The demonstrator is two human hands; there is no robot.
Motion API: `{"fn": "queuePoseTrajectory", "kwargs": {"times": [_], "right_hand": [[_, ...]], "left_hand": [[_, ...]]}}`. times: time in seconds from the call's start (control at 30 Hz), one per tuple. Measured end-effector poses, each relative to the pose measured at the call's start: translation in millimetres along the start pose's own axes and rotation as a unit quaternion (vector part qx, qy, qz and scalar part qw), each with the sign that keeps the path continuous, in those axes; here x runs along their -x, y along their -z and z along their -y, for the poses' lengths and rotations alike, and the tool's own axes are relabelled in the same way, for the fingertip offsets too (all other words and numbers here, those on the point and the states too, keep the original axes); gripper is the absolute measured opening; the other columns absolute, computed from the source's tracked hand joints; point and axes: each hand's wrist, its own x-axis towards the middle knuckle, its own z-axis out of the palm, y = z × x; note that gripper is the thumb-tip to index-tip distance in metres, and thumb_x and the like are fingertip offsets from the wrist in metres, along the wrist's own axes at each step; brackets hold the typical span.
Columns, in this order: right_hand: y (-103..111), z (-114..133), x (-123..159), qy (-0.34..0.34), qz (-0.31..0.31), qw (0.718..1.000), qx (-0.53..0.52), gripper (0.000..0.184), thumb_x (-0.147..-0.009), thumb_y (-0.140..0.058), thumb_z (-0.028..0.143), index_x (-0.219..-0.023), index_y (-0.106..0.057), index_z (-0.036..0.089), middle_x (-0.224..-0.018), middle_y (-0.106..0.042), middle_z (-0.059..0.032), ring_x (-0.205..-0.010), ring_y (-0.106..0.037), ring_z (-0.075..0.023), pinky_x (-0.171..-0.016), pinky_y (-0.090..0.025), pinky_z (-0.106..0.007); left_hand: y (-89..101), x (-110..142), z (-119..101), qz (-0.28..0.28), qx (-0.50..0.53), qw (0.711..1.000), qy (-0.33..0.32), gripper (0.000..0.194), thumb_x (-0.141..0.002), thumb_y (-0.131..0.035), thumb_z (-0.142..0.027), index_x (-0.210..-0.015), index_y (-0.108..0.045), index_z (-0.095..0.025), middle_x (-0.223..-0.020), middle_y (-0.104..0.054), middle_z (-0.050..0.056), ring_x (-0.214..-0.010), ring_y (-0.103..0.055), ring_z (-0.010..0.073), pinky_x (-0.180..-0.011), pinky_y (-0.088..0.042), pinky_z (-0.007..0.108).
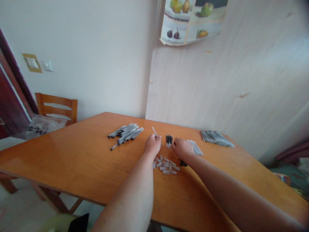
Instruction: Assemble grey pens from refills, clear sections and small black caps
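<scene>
My left hand (153, 145) is closed around a clear pen barrel (154, 131), which points up and away from me. My right hand (182, 148) has its fingers curled together at the right edge of a small bundle of dark pen refills (168, 140); what lies between the fingertips is hidden. Partly behind that hand is a row of clear pen barrels (196, 148). Translucent pen caps (166, 165) lie scattered between my forearms. Small black pieces (183, 163) sit under my right wrist, partly covered.
A heap of grey pens with dark ends (126, 133) lies on the left of the wooden table (79, 161). Another row of pens (216, 138) is at the back right. A wooden chair (58, 108) with a plastic bag (45, 124) stands beyond the left edge; a wall closes the back.
</scene>
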Motion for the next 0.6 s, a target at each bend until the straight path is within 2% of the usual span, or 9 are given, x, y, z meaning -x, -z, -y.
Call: {"fn": "queuePoseTrajectory", "kwargs": {"times": [0.27, 0.37, 0.6], "right_hand": [[5, 3, 2, -0.003, 0.02, 1.0, -0.006, 0.046, -0.093, -0.036, 0.052, -0.101, -0.069, 0.021, -0.102, -0.072, -0.0135, -0.095, -0.068, -0.0269, -0.073, -0.047, -0.033], [5, 4, 4, 0.003, 0.007, 1.0, -0.018, 0.045, -0.095, -0.034, 0.049, -0.101, -0.069, 0.021, -0.101, -0.072, -0.0134, -0.093, -0.068, -0.0264, -0.07, -0.045, -0.032], [7, 19, 12, 0.064, -0.014, 0.994, -0.086, 0.038, -0.096, -0.038, 0.044, -0.099, -0.068, 0.021, -0.097, -0.072, -0.009, -0.09, -0.067, -0.0217, -0.067, -0.041, -0.027]], "left_hand": [[0.5, 2, -1, -0.001, 0.001, 1.0, -0.001, 0.028, -0.087, -0.053, -0.043, -0.085, -0.065, -0.018, -0.084, -0.071, 0.009, -0.076, -0.064, 0.0197, -0.063, -0.039, 0.027], [0.2, 1, 0, 0.0, 0.007, 1.0, -0.004, 0.028, -0.087, -0.053, -0.044, -0.085, -0.064, -0.018, -0.084, -0.071, 0.01, -0.075, -0.064, 0.0201, -0.063, -0.039, 0.027], [1.1, 1, 1, -0.001, 0.012, 1.0, -0.004, 0.025, -0.086, -0.055, -0.041, -0.085, -0.064, -0.019, -0.084, -0.071, 0.01, -0.078, -0.065, 0.0203, -0.065, -0.04, 0.027]]}}
